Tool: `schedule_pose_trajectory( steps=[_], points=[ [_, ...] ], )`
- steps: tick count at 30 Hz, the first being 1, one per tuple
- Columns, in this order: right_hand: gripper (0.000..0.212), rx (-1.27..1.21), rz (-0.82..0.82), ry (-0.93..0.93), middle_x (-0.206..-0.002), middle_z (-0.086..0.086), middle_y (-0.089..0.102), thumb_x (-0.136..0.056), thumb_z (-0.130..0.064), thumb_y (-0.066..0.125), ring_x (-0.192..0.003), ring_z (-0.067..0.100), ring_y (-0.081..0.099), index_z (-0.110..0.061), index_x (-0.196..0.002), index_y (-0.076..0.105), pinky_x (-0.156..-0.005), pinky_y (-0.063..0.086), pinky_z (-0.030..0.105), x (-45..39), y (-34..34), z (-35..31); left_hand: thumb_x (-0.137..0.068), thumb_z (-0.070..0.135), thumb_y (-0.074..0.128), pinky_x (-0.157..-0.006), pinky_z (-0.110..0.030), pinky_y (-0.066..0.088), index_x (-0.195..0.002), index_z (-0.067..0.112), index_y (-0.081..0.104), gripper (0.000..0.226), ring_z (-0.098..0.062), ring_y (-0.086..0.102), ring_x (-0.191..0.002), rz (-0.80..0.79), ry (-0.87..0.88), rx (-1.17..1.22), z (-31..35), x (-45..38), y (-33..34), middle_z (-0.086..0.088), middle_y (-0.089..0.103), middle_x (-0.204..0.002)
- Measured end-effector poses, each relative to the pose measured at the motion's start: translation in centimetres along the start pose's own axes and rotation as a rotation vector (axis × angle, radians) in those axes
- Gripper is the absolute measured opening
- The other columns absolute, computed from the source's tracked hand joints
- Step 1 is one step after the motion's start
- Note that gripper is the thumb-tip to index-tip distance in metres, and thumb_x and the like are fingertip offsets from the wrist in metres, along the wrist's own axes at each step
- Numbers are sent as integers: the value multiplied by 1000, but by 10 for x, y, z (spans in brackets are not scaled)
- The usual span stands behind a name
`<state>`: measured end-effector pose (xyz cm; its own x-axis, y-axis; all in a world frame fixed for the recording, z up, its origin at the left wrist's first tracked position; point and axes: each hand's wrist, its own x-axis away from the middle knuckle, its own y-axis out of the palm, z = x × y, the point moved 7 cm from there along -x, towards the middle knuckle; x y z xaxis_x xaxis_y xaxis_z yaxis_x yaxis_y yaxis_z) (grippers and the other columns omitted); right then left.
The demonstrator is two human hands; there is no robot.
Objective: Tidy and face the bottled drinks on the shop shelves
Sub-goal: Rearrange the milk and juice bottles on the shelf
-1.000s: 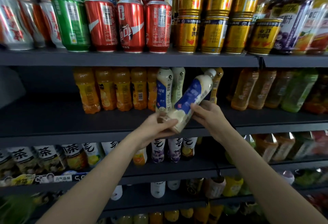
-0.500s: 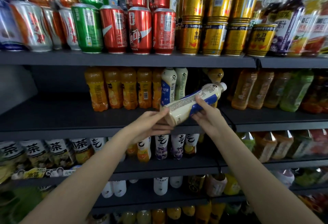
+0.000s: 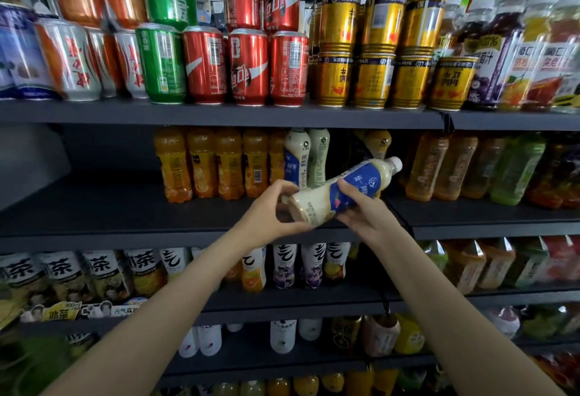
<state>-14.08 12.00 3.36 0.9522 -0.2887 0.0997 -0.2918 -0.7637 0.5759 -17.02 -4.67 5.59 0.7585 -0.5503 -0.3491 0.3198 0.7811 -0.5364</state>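
A white bottle with a blue label (image 3: 351, 188) lies tilted in front of the middle shelf (image 3: 125, 223), its white cap pointing up and right, its base toward me. My left hand (image 3: 266, 213) curls its fingers and thumb round the base end. My right hand (image 3: 364, 210) grips the bottle's middle over the blue label. Two matching white bottles (image 3: 298, 160) stand upright on the shelf just behind, beside a row of orange juice bottles (image 3: 216, 163).
Red, green and gold cans (image 3: 251, 66) fill the top shelf. Amber and green tea bottles (image 3: 470, 166) stand at the right of the middle shelf. Labelled tea bottles (image 3: 282, 267) line the shelf below. The middle shelf's left part holds nothing.
The bottle has tipped further from upright toward lying flat, cap swinging right and down. My left hand shifted onto the base end; the blue label has turned toward me.
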Motion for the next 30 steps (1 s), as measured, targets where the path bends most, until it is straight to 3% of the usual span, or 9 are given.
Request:
schedule_pose_trajectory(
  steps=[3, 5, 7, 9, 11, 15, 19, 23, 30],
  points=[
    [19, 5, -46, -70, -92, 9, 70, -84, 0, 64, -76, 18, 70, -4, -101, 59, -67, 60, 32, 0, -1, -5, -77, 29, 75, -92, -25, 48, -122, 18, 50, 52, -11, 54, -109, -56, -203, 226, -16, -3, 6, -1, 56, -120],
    [31, 45, -116, -116, -101, 9, 69, -84, 2, 62, -87, 19, 70, -3, -114, 56, -73, 59, 31, 1, 1, -9, -76, 21, 76, -88, -21, 48, -121, 15, 53, 51, -12, 57, -107, -86, -178, 172, -14, -5, 9, -1, 60, -115],
    [39, 146, -161, -109, -114, 10, 66, -85, -1, 62, -102, 23, 65, -7, -123, 52, -83, 57, 34, 4, 1, -8, -70, 20, 81, -91, -25, 48, -119, 16, 53, 56, -10, 58, -105, -58, -119, 61, -12, -6, 8, 3, 61, -113],
    [39, 247, -149, -61, -117, 9, 65, -86, -8, 64, -104, 24, 65, -11, -123, 52, -81, 57, 34, 6, -2, -3, -66, 22, 83, -92, -26, 46, -115, 19, 52, 58, -7, 54, -106, 23, -53, -95, -11, -5, 7, 7, 57, -114],
    [31, 290, -113, -60, -111, 8, 67, -84, -9, 67, -97, 22, 67, -11, -114, 56, -75, 58, 31, 6, -6, 0, -65, 21, 83, -88, -24, 41, -109, 21, 49, 56, -6, 49, -106, 104, 33, -219, -9, -3, 7, 9, 51, -112],
    [31, 354, -46, -175, -111, 11, 68, -78, -3, 72, -103, 25, 65, -6, -106, 60, -88, 54, 40, 4, -15, -4, -67, 20, 82, -84, -24, 40, -104, 23, 43, 54, -7, 45, -104, 129, 103, -274, -11, -5, 15, 10, 44, -109],
    [43, 665, 37, -310, -109, 5, 69, -70, -10, 81, -100, 18, 66, -6, -109, 61, -87, 54, 39, -4, -26, -20, -77, 18, 75, -95, -32, 46, -112, 12, 48, 45, -13, 53, -108, 74, 20, -241, -26, -19, 21, 2, 52, -114],
    [51, 1001, 257, -488, -113, 8, 64, -71, -10, 81, -105, 21, 59, -5, -115, 56, -85, 49, 32, -11, -40, -49, -80, 13, 72, -96, -28, 44, -117, 8, 49, 44, -14, 53, -109, 213, -90, -161, -42, -30, 6, -3, 57, -116],
    [48, 1053, 370, -442, -121, 15, 59, -79, -12, 75, -114, 31, 55, -2, -118, 49, -92, 48, 41, -53, -59, -68, -83, 15, 69, -90, -23, 41, -120, 7, 49, 44, -18, 54, -110, 322, -247, -119, -63, -58, -2, -7, 58, -118]
  ],
)
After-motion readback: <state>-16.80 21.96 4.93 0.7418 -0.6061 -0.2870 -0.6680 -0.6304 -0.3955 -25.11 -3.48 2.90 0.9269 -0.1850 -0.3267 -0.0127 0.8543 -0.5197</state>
